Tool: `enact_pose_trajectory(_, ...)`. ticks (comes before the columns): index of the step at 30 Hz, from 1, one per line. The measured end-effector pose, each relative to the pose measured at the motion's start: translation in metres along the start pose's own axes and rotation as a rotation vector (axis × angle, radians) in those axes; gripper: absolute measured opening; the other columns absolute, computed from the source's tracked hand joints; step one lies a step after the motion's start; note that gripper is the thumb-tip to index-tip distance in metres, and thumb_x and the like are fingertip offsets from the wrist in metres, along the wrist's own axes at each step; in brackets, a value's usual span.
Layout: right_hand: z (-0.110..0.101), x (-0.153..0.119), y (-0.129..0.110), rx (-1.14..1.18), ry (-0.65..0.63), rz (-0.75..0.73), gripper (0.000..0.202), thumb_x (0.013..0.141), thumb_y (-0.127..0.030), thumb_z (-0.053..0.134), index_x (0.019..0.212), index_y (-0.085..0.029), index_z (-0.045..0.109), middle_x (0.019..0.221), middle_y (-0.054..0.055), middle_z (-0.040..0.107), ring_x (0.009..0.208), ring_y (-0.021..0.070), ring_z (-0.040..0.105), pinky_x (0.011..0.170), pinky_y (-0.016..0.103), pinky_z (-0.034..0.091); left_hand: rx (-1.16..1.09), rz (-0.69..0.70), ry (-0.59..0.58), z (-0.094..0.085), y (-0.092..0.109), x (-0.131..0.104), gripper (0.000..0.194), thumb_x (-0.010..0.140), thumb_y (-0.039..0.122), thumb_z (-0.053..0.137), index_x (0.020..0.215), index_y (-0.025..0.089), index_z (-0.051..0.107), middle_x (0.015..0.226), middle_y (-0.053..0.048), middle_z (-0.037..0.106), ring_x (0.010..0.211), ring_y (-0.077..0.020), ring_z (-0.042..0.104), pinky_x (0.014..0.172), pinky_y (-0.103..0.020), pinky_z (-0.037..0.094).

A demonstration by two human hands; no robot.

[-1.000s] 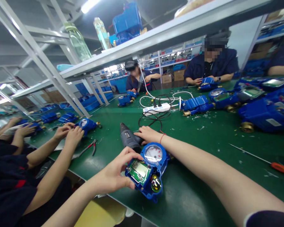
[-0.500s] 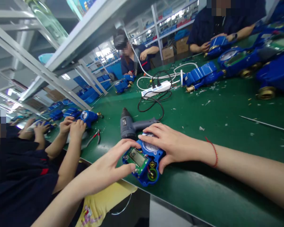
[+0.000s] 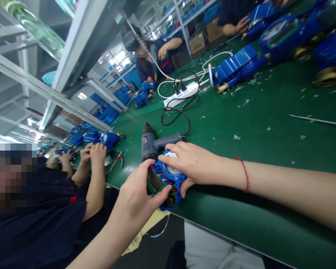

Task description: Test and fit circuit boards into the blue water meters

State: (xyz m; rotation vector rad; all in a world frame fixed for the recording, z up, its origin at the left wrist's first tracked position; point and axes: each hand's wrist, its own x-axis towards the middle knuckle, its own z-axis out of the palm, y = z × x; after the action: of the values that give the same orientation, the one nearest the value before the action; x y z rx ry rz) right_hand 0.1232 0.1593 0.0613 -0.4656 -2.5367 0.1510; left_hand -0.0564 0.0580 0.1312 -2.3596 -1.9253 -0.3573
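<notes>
Near the table's front edge lies a blue water meter (image 3: pixel 177 180), its housing uncovered, with a round glass dial at the top. My right hand (image 3: pixel 197 164) is wrapped over the dial side and grips the housing. Between the thumb and fingers of my left hand (image 3: pixel 137 188) is a green circuit board (image 3: pixel 155 180) with a grey display, pinched by its edges. The board sits tilted in the housing, and coloured wires show beside it. My fingers hide part of the board and dial. Just behind the meter rests a grey heat gun (image 3: pixel 149 145).
A white power strip (image 3: pixel 182 95) with black cables lies farther back. Several blue meters (image 3: pixel 235 67) stand at the right, and a thin metal rod (image 3: pixel 319 120) lies before them. Red-handled pliers (image 3: pixel 117 161) are at the left, near co-workers' hands (image 3: pixel 93 152).
My left hand has closed on the board's edges and the board has tilted, showing wires beside it. My right hand stays on the housing. The camera view has shifted slightly.
</notes>
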Motion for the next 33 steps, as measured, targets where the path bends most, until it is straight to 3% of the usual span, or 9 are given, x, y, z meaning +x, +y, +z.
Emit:
enact_pose_trajectory(3, -0.001, 0.002, -0.003, -0.034, -0.017, 0.046, 0.105, 0.056, -0.065, 0.083, 0.138, -0.011, 0.045, 0.128, 0.023, 0.045, 0.105, 0.0365, 0.051, 0.084, 0.048, 0.048, -0.081, -0.003, 0.062, 0.002, -0.007, 0.001, 0.059, 0.074, 0.034, 0.074, 0.123, 0.023, 0.042, 0.118, -0.009, 0.063, 0.110, -0.0280, 0.065, 0.096, -0.045, 0.055)
enact_pose_trajectory(7, -0.001, 0.004, -0.008, -0.063, -0.010, 0.084, 0.111, 0.050, -0.069, 0.083, 0.137, -0.011, 0.046, 0.127, 0.023, 0.045, 0.104, 0.0353, 0.050, 0.083, 0.046, 0.049, -0.144, -0.047, 0.082, 0.002, -0.011, 0.001, 0.064, 0.070, 0.032, 0.078, 0.122, 0.024, 0.041, 0.117, -0.008, 0.062, 0.114, -0.0289, 0.064, 0.095, -0.046, 0.056)
enact_pose_trajectory(12, 0.001, 0.005, -0.008, -0.084, 0.018, 0.104, 0.108, 0.049, -0.067, 0.084, 0.133, -0.010, 0.048, 0.119, 0.021, 0.048, 0.101, 0.0348, 0.050, 0.081, 0.045, 0.049, -0.114, -0.003, 0.163, -0.010, -0.010, 0.000, 0.065, 0.070, 0.033, 0.079, 0.123, 0.026, 0.041, 0.119, -0.007, 0.061, 0.112, -0.0294, 0.065, 0.096, -0.049, 0.056)
enact_pose_trajectory(16, 0.002, 0.004, -0.006, -0.109, 0.024, 0.092, 0.108, 0.050, -0.067, 0.084, 0.132, -0.008, 0.048, 0.122, 0.022, 0.047, 0.103, 0.0364, 0.049, 0.083, 0.046, 0.048, -0.244, -0.034, 0.124, -0.019, -0.016, 0.004, 0.068, 0.065, 0.035, 0.083, 0.119, 0.025, 0.042, 0.114, -0.006, 0.065, 0.112, -0.0285, 0.066, 0.098, -0.048, 0.056)
enact_pose_trajectory(20, 0.002, 0.003, -0.005, -0.100, 0.016, 0.097, 0.109, 0.050, -0.068, 0.083, 0.135, -0.009, 0.046, 0.127, 0.023, 0.045, 0.105, 0.0364, 0.049, 0.085, 0.046, 0.047, -0.344, -0.031, 0.135, -0.016, -0.020, 0.004, 0.069, 0.064, 0.036, 0.085, 0.117, 0.024, 0.043, 0.114, -0.007, 0.065, 0.113, -0.0286, 0.065, 0.100, -0.047, 0.055)
enact_pose_trajectory(24, 0.001, 0.002, -0.008, -0.115, 0.031, 0.126, 0.109, 0.050, -0.068, 0.082, 0.135, -0.010, 0.046, 0.125, 0.022, 0.047, 0.103, 0.0363, 0.050, 0.084, 0.045, 0.047, -0.114, 0.165, 0.206, -0.014, -0.016, -0.009, 0.068, 0.071, 0.029, 0.082, 0.126, 0.024, 0.043, 0.125, -0.012, 0.062, 0.115, -0.0287, 0.064, 0.099, -0.048, 0.054)
enact_pose_trajectory(29, -0.002, 0.001, -0.015, -0.159, 0.030, 0.183, 0.107, 0.054, -0.067, 0.082, 0.135, -0.008, 0.047, 0.125, 0.022, 0.049, 0.102, 0.0366, 0.052, 0.084, 0.045, 0.046, 0.231, 0.647, 0.294, -0.018, -0.020, -0.016, 0.062, 0.069, 0.014, 0.083, 0.120, 0.019, 0.048, 0.126, -0.018, 0.062, 0.117, -0.0292, 0.062, 0.097, -0.043, 0.055)
enact_pose_trajectory(31, -0.001, 0.001, -0.015, -0.160, 0.027, 0.193, 0.106, 0.056, -0.067, 0.081, 0.137, -0.007, 0.046, 0.127, 0.024, 0.048, 0.105, 0.0383, 0.052, 0.087, 0.047, 0.045, 0.199, 0.645, 0.270, -0.021, -0.025, -0.013, 0.065, 0.070, 0.014, 0.082, 0.123, 0.018, 0.045, 0.126, -0.019, 0.061, 0.118, -0.0293, 0.062, 0.098, -0.044, 0.055)
enact_pose_trajectory(33, 0.000, 0.000, -0.014, -0.148, 0.017, 0.197, 0.107, 0.058, -0.066, 0.082, 0.139, -0.008, 0.044, 0.130, 0.025, 0.046, 0.109, 0.0401, 0.051, 0.090, 0.049, 0.043, 0.105, 0.529, 0.229, -0.023, -0.028, -0.009, 0.064, 0.073, 0.018, 0.080, 0.126, 0.020, 0.043, 0.126, -0.019, 0.062, 0.117, -0.0293, 0.062, 0.097, -0.045, 0.055)
